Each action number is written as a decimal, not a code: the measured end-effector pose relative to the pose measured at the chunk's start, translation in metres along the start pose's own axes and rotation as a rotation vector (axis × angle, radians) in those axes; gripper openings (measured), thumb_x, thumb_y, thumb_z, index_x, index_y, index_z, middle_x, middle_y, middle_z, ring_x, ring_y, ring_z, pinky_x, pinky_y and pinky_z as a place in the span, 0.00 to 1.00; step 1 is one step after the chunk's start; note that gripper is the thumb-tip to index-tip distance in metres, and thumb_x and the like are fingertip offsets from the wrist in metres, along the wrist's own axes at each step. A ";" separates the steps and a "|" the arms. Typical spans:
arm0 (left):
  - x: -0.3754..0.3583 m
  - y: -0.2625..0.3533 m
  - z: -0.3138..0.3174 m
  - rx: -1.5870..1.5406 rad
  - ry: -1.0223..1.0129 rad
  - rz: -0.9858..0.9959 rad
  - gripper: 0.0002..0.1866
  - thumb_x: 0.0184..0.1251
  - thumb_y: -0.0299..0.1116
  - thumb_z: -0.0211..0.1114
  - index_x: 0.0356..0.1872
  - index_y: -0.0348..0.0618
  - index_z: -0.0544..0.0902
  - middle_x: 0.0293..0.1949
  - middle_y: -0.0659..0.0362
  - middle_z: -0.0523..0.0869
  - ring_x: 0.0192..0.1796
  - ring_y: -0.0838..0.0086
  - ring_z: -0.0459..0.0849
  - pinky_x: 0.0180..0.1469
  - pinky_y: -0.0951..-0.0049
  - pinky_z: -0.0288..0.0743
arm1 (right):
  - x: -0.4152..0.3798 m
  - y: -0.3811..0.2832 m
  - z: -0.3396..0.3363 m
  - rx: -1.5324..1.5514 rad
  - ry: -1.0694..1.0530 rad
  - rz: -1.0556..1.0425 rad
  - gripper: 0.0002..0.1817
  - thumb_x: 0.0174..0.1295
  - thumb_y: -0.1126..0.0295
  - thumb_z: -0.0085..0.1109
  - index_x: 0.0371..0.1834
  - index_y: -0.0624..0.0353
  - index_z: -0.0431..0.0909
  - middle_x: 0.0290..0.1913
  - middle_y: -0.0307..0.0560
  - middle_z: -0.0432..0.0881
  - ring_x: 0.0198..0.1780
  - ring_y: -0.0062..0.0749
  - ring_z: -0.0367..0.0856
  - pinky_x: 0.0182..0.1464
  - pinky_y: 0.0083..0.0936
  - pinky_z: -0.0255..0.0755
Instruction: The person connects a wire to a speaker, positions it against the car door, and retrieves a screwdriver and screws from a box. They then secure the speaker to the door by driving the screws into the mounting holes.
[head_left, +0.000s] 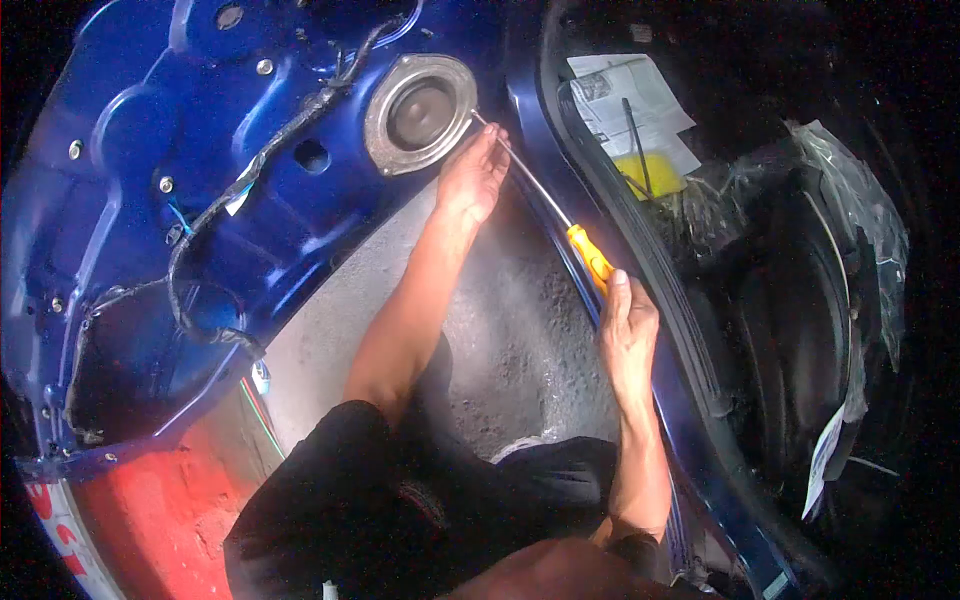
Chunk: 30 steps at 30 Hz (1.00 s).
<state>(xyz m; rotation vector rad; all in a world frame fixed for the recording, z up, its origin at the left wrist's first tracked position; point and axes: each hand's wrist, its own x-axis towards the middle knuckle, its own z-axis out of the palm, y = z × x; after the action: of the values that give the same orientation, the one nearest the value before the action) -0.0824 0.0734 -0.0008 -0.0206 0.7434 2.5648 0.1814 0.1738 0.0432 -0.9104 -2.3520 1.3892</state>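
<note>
"Turning the screwdriver [588, 252] at the speaker [420, 112], I'd judge! Right hand [630, 325] wraps its yellow handle; left hand [474, 178] curls by the tip, its hold unclear."

"Next move likely wants straight alignment. Room?"

"Speaker's in the door panel [335, 215], near its edge; blue frame [535, 125] crowds the shaft, but there's room over the grey ground [520, 325]."

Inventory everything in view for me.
Large metal door panel: one, blue, left
Round metal-rimmed speaker: one, grey, on panel
Bundled wiring harness: one, dark, across panel
Long-shafted screwdriver: one, yellow handle, by speaker rim
Printed paper: count unclear, white, upper right
Flat item: one, yellow, by paper
Thin straight rod: one, dark, over paper
Crumpled plastic sheeting: count unclear, clear, right
Rough ground: one, grey, middle
Flat surface: one, red, lower left
Left hand: one, bare, by screwdriver tip
Right hand: one, bare, on screwdriver handle
</note>
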 end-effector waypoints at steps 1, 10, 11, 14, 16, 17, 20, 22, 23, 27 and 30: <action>0.001 0.000 0.000 0.025 -0.001 0.023 0.11 0.69 0.27 0.66 0.48 0.33 0.81 0.44 0.55 0.85 0.48 0.73 0.83 0.50 0.77 0.78 | 0.000 0.002 0.001 0.024 -0.010 -0.035 0.16 0.71 0.65 0.58 0.53 0.66 0.73 0.32 0.57 0.83 0.40 0.46 0.86 0.41 0.37 0.76; 0.001 -0.006 0.007 -0.003 0.005 0.033 0.10 0.71 0.30 0.66 0.48 0.39 0.82 0.44 0.57 0.85 0.45 0.73 0.82 0.52 0.72 0.77 | -0.006 -0.007 -0.006 -0.017 0.164 -0.197 0.19 0.66 0.70 0.65 0.55 0.66 0.72 0.35 0.56 0.84 0.41 0.43 0.87 0.44 0.33 0.78; -0.002 -0.005 0.010 -0.007 0.006 0.018 0.10 0.71 0.30 0.66 0.48 0.39 0.81 0.44 0.57 0.84 0.45 0.73 0.82 0.52 0.72 0.77 | -0.005 -0.005 -0.007 0.037 0.103 -0.074 0.19 0.66 0.70 0.65 0.55 0.66 0.72 0.35 0.55 0.85 0.40 0.42 0.87 0.44 0.33 0.78; 0.005 -0.008 0.005 0.015 -0.007 0.037 0.11 0.71 0.31 0.66 0.48 0.39 0.80 0.45 0.57 0.84 0.46 0.72 0.83 0.51 0.72 0.79 | -0.015 -0.018 0.001 0.018 0.246 -0.334 0.19 0.64 0.73 0.65 0.56 0.65 0.71 0.40 0.58 0.83 0.37 0.43 0.85 0.41 0.35 0.77; 0.008 -0.008 0.007 0.017 0.003 0.076 0.11 0.71 0.31 0.66 0.48 0.38 0.80 0.45 0.57 0.84 0.47 0.72 0.83 0.50 0.72 0.80 | -0.006 -0.014 -0.001 -0.216 0.332 -0.644 0.20 0.63 0.75 0.65 0.56 0.65 0.71 0.45 0.63 0.82 0.37 0.52 0.84 0.40 0.37 0.77; 0.007 -0.008 0.008 0.011 0.014 0.087 0.10 0.71 0.31 0.66 0.48 0.38 0.80 0.45 0.57 0.84 0.47 0.72 0.83 0.50 0.72 0.80 | -0.006 -0.010 -0.005 -0.328 0.318 -0.686 0.18 0.65 0.73 0.63 0.56 0.65 0.71 0.46 0.64 0.81 0.40 0.58 0.84 0.40 0.39 0.77; 0.002 -0.009 0.007 0.004 0.039 0.112 0.10 0.70 0.31 0.67 0.47 0.37 0.80 0.45 0.56 0.84 0.47 0.71 0.83 0.49 0.72 0.81 | -0.005 -0.007 -0.004 -0.110 0.108 -0.167 0.18 0.68 0.69 0.61 0.57 0.65 0.71 0.46 0.63 0.81 0.43 0.57 0.84 0.44 0.41 0.76; 0.001 -0.010 0.010 0.029 0.059 0.119 0.11 0.70 0.31 0.67 0.47 0.37 0.80 0.45 0.57 0.84 0.47 0.71 0.83 0.49 0.72 0.81 | 0.003 -0.002 -0.006 0.032 0.039 -0.065 0.18 0.68 0.68 0.61 0.56 0.65 0.71 0.43 0.63 0.81 0.42 0.56 0.84 0.45 0.42 0.76; 0.002 -0.010 0.011 0.036 0.066 0.126 0.11 0.70 0.31 0.67 0.47 0.37 0.80 0.44 0.57 0.84 0.47 0.71 0.83 0.48 0.72 0.81 | 0.002 -0.006 -0.006 0.066 0.045 -0.096 0.18 0.68 0.67 0.61 0.56 0.66 0.72 0.42 0.63 0.81 0.42 0.55 0.84 0.46 0.42 0.75; 0.006 -0.008 0.010 0.053 0.069 0.143 0.11 0.69 0.31 0.68 0.47 0.38 0.81 0.43 0.58 0.84 0.46 0.72 0.83 0.47 0.72 0.80 | -0.008 -0.011 0.002 -0.208 0.278 -0.555 0.16 0.68 0.67 0.62 0.52 0.67 0.74 0.36 0.59 0.81 0.37 0.48 0.85 0.45 0.37 0.75; 0.004 -0.007 0.010 0.065 0.084 0.150 0.11 0.69 0.32 0.68 0.47 0.39 0.81 0.43 0.58 0.84 0.45 0.73 0.83 0.45 0.73 0.79 | -0.008 -0.018 0.000 0.016 0.181 -0.192 0.17 0.73 0.61 0.55 0.46 0.69 0.78 0.27 0.53 0.78 0.31 0.34 0.79 0.37 0.30 0.72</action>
<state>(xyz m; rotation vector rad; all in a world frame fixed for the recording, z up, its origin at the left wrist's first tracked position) -0.0819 0.0854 0.0037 -0.0533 0.8903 2.6936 0.1803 0.1627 0.0598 -0.7491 -2.2242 1.1967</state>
